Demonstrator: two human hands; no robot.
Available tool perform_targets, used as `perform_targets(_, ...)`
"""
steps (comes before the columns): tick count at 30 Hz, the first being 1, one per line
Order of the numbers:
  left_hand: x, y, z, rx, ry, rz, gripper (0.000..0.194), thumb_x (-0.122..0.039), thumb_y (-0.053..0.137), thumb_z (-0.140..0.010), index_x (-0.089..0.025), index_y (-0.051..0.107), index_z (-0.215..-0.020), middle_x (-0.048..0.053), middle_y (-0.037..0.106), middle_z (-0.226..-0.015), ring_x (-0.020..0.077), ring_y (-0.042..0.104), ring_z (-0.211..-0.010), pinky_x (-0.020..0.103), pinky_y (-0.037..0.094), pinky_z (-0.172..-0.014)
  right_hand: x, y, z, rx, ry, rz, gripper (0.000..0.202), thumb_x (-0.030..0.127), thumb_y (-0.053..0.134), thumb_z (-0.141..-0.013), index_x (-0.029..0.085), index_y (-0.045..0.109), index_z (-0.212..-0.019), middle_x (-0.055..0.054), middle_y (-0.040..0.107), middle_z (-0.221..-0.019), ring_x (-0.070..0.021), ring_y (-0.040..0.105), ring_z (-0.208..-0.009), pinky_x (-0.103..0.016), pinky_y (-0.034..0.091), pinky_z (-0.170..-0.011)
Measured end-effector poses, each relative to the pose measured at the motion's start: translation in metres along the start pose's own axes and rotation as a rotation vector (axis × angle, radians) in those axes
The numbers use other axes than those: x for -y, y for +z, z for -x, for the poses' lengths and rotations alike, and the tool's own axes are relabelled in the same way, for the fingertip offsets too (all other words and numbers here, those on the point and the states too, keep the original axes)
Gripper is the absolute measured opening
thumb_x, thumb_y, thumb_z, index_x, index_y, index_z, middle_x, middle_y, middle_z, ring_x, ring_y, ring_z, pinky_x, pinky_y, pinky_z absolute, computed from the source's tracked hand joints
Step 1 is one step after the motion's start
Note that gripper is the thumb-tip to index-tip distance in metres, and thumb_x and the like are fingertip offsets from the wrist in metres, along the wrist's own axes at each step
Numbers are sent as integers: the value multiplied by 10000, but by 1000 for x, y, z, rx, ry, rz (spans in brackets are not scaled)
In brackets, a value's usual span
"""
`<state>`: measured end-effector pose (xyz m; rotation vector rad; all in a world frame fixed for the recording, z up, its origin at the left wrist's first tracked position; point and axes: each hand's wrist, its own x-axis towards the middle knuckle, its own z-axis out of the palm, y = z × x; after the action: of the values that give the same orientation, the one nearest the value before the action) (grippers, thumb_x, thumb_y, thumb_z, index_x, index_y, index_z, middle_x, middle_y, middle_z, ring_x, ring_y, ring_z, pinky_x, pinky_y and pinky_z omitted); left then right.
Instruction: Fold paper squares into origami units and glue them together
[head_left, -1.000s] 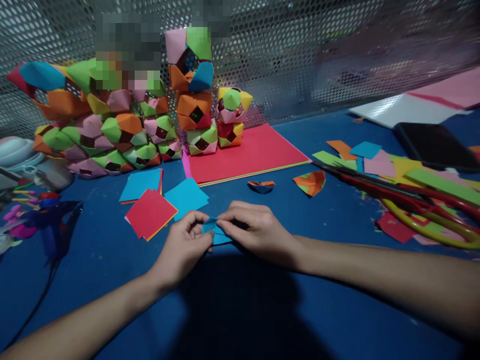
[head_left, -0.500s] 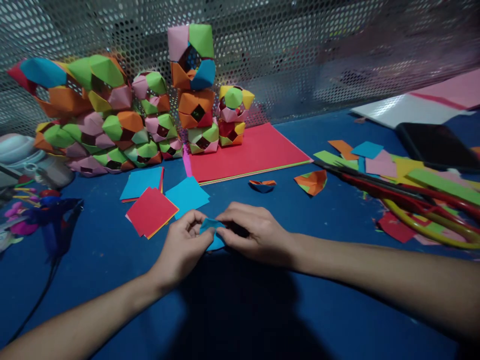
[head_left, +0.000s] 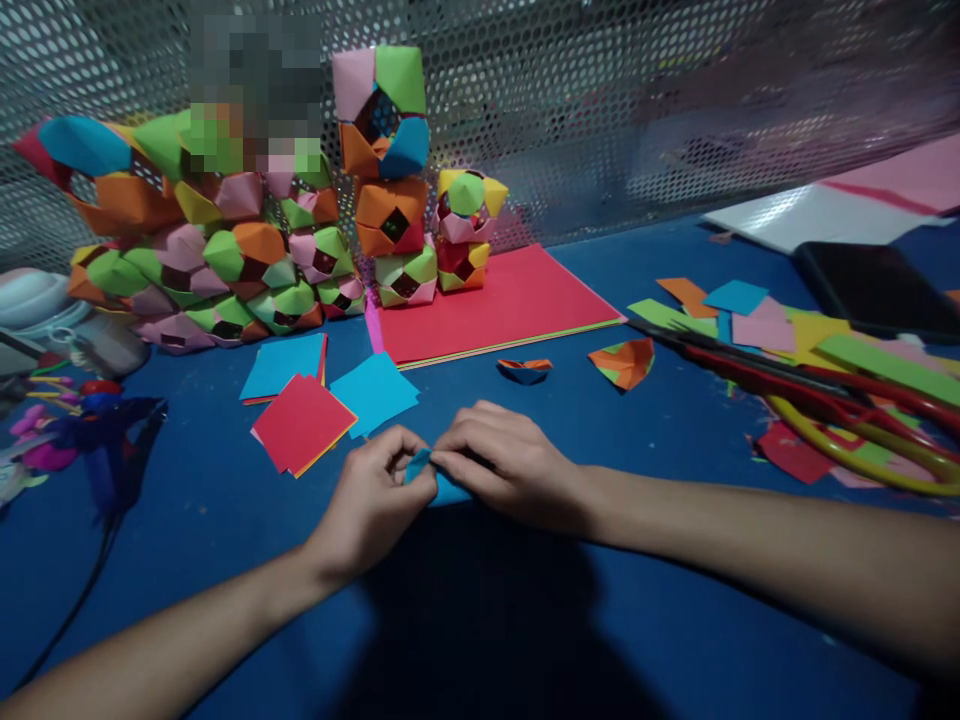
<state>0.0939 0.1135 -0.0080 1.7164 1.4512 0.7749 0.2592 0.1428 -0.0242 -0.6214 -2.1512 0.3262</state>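
At the left edge, a pale container [head_left: 34,305] is cut off, and the cord of a dark blue tool [head_left: 105,455] leaves the frame. A pixelated patch hides some tops of the folded paper models [head_left: 124,210]. Centrally, the left hand [head_left: 379,500] pinches small blue paper [head_left: 448,491] between thumb and fingers; the right hand [head_left: 517,462] pinches its other side, covering most folds. Rightward, scissors [head_left: 855,408] overlap scraps [head_left: 765,325]; any marking on the black slab [head_left: 874,285] is too dark to read.
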Motion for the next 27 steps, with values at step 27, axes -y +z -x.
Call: perform_targets(27,-1,-4,-2,-105,-22,195,88,-130,543,-690,-180,470,-693,-39,499,-693,82,451,-619,191,332,-535,-1,-2,-3,21,96,2,132,179,500,-857,155,557,-740,3,570,-653,-102,475,-599,-258,326,-637)
